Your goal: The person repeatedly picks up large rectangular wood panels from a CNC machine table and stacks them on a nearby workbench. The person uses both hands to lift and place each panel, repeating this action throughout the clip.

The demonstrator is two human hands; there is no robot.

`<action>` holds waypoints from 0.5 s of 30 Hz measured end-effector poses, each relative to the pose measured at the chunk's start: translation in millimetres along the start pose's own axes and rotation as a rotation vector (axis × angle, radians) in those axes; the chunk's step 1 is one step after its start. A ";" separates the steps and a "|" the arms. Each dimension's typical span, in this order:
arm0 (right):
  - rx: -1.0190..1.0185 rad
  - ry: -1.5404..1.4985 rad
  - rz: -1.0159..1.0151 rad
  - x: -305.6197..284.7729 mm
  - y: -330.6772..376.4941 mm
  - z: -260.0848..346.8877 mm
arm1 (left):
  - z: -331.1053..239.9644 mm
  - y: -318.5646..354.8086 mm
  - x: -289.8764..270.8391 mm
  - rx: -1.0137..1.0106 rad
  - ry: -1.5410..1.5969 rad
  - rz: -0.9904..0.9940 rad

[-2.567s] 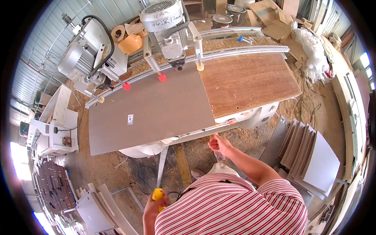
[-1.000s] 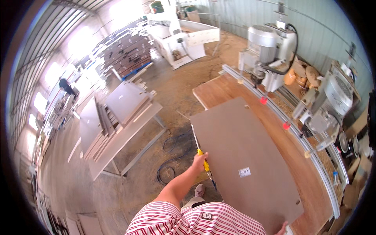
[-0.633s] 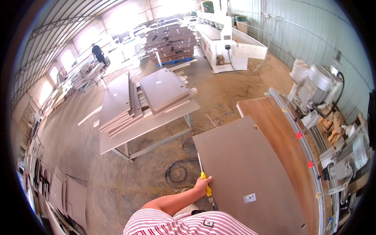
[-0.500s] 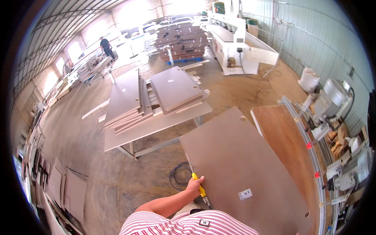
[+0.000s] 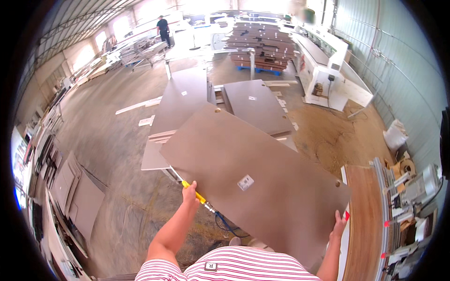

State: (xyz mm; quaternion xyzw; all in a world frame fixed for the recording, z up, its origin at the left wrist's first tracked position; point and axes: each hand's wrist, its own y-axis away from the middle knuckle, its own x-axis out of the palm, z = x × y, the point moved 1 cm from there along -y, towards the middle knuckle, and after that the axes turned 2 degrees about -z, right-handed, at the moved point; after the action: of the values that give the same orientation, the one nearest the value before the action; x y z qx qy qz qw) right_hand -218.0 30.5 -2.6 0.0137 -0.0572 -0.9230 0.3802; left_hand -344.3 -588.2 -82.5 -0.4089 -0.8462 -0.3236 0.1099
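A large brown board (image 5: 281,164), with a white label and a round hole at two of its corners, is held tilted in front of me. My left hand (image 5: 190,193) is closed round a yellow air blow gun (image 5: 200,198) at the board's left edge, thumb on top. From the gun's rear fitting a dark blue hose (image 5: 226,226) runs down, partly under the board. My right hand (image 5: 337,227) grips the board's right edge, thumb on its face and the other fingers hidden. The board's far part covers some of the stacked boards (image 5: 183,105) on the worktable beyond.
A second stack of boards (image 5: 255,103) lies on the worktable (image 5: 154,157). To my right stands a machine with a wood-coloured bed (image 5: 365,206). More panels (image 5: 86,206) lean at the left. Far back are a tall brown pile (image 5: 262,44) and a person (image 5: 163,32).
The board has swung left off the wood-coloured bed toward the worktable, and its far end now overlaps the stacks. My right hand has come into view on its edge. My view has turned right.
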 end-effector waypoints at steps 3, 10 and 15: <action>0.124 -0.050 0.091 77.1 -53.7 -3.8 | -6.9 7.9 71.6 0.031 -0.105 -0.111; 0.289 -0.335 0.078 264.4 -74.0 -15.8 | 61.8 57.7 146.6 0.077 -0.287 0.147; 0.367 -0.439 0.232 379.6 -66.6 -17.1 | 10.5 13.0 194.1 0.154 -0.194 0.079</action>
State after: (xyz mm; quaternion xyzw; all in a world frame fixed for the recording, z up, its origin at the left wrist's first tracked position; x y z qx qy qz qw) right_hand -533.2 -191.2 -20.3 -0.1243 -0.3049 -0.8285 0.4529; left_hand -458.1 -455.1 2.9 -0.4619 -0.8583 -0.2120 0.0711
